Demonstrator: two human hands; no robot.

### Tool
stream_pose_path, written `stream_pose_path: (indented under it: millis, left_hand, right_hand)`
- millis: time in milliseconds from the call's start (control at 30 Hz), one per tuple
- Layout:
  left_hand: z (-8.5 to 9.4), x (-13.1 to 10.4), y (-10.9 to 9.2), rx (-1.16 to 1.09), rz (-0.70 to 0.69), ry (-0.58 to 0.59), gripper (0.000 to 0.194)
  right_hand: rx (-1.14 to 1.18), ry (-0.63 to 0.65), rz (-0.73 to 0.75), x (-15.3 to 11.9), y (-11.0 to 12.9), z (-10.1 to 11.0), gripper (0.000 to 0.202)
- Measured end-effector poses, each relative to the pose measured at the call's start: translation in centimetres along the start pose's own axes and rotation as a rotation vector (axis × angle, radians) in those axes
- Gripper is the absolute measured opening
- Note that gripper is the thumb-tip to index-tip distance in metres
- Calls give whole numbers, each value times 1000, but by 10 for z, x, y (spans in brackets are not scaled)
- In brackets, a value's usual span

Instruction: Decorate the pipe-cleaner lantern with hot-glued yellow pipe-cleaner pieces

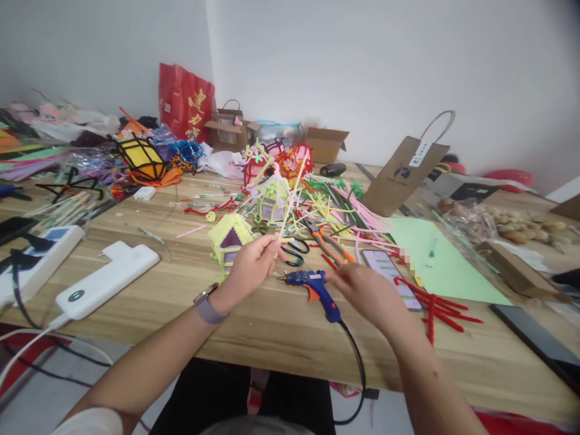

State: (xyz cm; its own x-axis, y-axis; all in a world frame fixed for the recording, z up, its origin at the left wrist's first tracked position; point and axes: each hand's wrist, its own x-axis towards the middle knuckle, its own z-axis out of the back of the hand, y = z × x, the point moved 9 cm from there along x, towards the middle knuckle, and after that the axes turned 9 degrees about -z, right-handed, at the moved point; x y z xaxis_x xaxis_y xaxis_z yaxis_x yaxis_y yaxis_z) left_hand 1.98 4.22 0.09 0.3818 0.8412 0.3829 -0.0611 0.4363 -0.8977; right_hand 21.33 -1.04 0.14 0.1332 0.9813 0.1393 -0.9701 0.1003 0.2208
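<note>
On the wooden table [181, 266], two small green-and-purple models [230, 229] stand near one blue glue gun [312, 283], one pair of scissors [296, 252] and one pair of orange-handled pliers [323, 237]; the left hand [254, 260] pinches one pale stem [293, 196], fingers closed; the right hand [365, 291], blurred and half-curled, is beside the gun, its hold unclear

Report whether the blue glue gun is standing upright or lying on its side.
Lying on its side: the blue glue gun shows its full profile, with its handle stretched along the table.
</note>
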Motion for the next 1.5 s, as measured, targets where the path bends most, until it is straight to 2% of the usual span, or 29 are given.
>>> stream_pose_path:
  millis: [33, 100, 200, 300, 367, 500, 567, 633, 767, 933, 1133, 1500]
  left_hand:
    - [-2, 0, 3, -43, 9, 11, 30]
    - [-6, -1, 9, -128, 48, 34, 28]
    - [-7, -2, 12, -240, 86, 28, 20]
    - [-2, -2, 13, -313, 91, -34, 30]
    - [0, -4, 14, -309, 105, -58, 30]
    - [1, -6, 20, -235, 147, -68, 26]
    - [-2, -8, 23, -207, 178, -34, 26]
    - [-7, -9, 24, -176, 198, 10, 24]
    - [-12, -10, 21, -102, 194, 79, 19]
    - [-13, -10, 24, -51, 201, 111, 20]
    - [-14, -10, 31, -64, 194, 109, 21]
    - [-19, -9, 31, -9, 184, 143, 25]
  right_hand:
    - [-9, 83, 0, -9, 0, -13, 30]
    - [-8, 153, -43, -22, 0, -33, 26]
    - [87, 149, -128, -30, -3, -45, 21]
    - [299, 152, -93, -33, -4, -41, 16]
    - [496, 174, -87, -37, -10, -33, 15]
    - [987, 193, -220, -43, -35, -17, 20]
    - [1180, 256, -215, -39, -35, -12, 28]
    - [1285, 358, -150, -29, -24, -8, 34]
    - [1253, 467, -78, -2, -3, -8, 36]
    - [1211, 560, -90, 19, 9, -28, 33]
    - [1225, 585, -146, 19, -1, -40, 39]
    - [1189, 608, -187, 17, 2, -42, 38]
